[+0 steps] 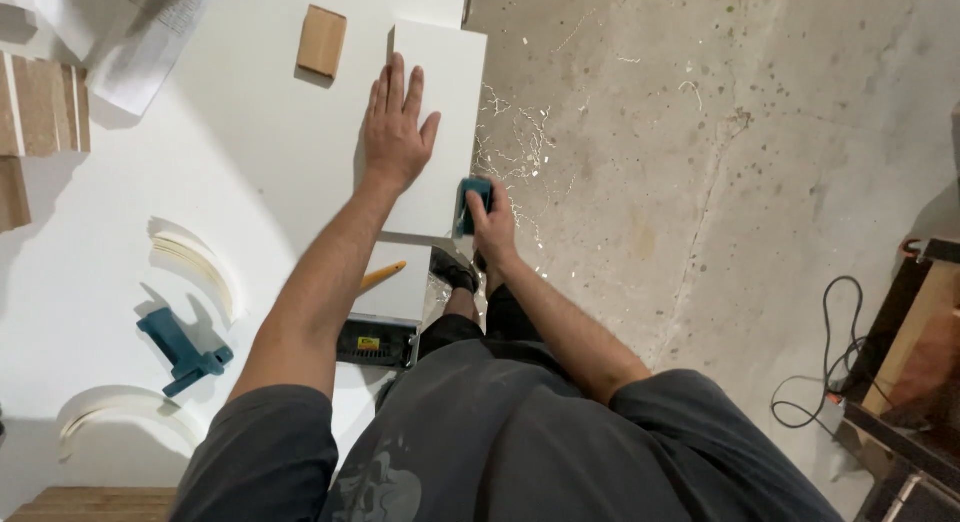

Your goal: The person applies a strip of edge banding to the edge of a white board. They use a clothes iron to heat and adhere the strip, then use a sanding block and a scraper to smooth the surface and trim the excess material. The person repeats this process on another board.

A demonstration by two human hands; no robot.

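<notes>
Our left hand point(396, 132) presses flat on the white panel point(438, 122); our right hand point(492, 222) grips a blue trimmer point(472, 204) at its edge — a slip could gouge the edge.

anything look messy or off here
Pale shavings lie scattered over the concrete floor beside the white panel, right by the edge where the right hand holds a blue tool. The left hand lies flat on the panel. Nothing looks broken.
</notes>
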